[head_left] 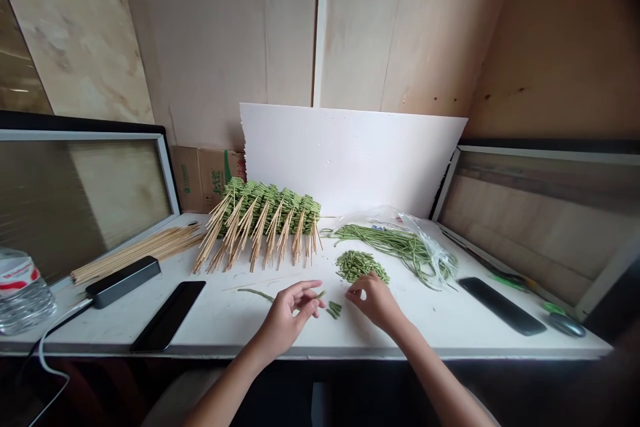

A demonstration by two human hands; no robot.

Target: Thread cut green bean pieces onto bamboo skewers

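My left hand (293,313) is closed on a long green bean (256,292); one end trails out to the left and a short tip shows past the fingers at the right. My right hand (373,300) has its thumb and fingertips pinched together at the front edge of a pile of short bean pieces (360,264); what they hold, if anything, is too small to tell. Several cut pieces (335,309) lie on the white table (240,333) between my hands.
Skewered bean pieces (280,203) are stacked at the back left, beside bare sticks (145,250). Long beans (395,243) lie by a plastic bag (430,250). A black phone (169,315), power bank (123,281), water bottle (24,293), dark slab (501,305) and mouse (567,324) flank my hands.
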